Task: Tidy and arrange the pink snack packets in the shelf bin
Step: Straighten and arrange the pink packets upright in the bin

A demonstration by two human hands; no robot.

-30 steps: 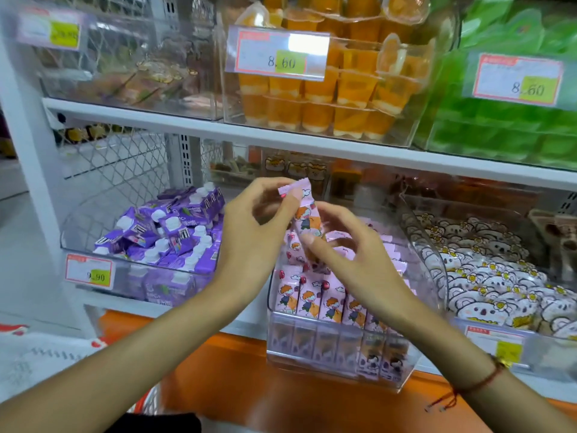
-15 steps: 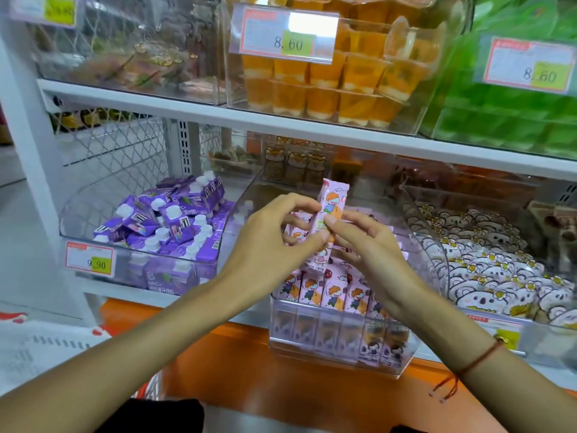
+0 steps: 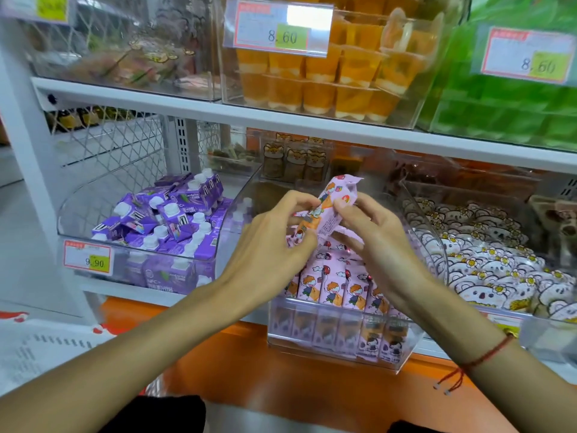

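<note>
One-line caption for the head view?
Both hands, left and right, hold pink snack packets above the clear shelf bin.

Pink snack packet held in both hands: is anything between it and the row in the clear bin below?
Nothing visible. The pink snack packet, pinched by the left hand and right hand, sits above the standing packets in the clear plastic bin, whose top is open.
</note>
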